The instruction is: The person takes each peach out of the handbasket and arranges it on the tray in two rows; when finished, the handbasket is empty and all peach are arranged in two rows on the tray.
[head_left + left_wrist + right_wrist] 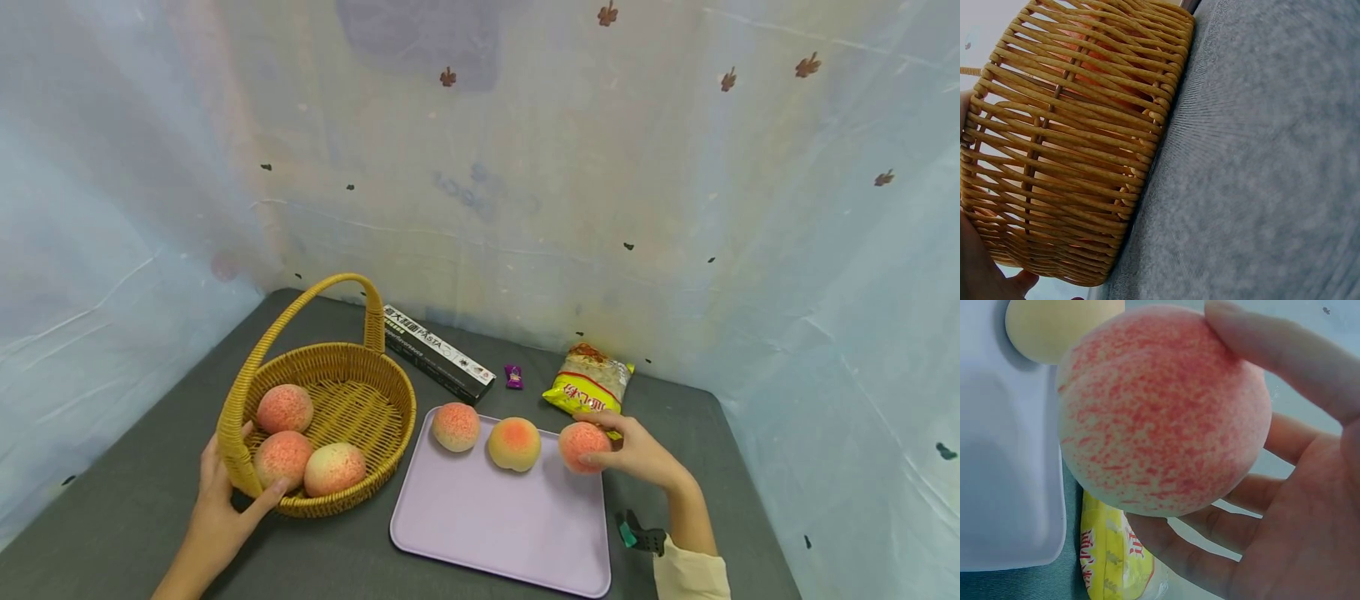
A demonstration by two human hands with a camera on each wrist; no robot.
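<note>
- While the dark grey felt-covered surface [135, 492] carries everything, the work in hand looks like moving peaches between basket and tray; the step seems to be at the tray's far right corner.
- Holding steady, the woven yellow wicker basket with a hoop handle [375, 375] sits at the left, three peaches inside; the left hand [217, 508] curls its grip over the near rim, thumb inside and fingers outside.
- Beside it lies the flat lilac plastic tray [495, 525], with two pale peaches on its far edge.
- Over that corner, the right hand [637, 454] has its grip closed round a red-speckled round peach [1160, 412], thumb on top, fingers beneath; whether the fruit touches the tray, I cannot tell.
- Next, I judge, the peach needs a clean path to its resting spot, clear of its neighbour.
- Behind the tray lie a long black pasta box [438, 354], a yellow snack packet [592, 385] just behind the right hand, and a small purple sweet [513, 377]; none blocks the way.
</note>
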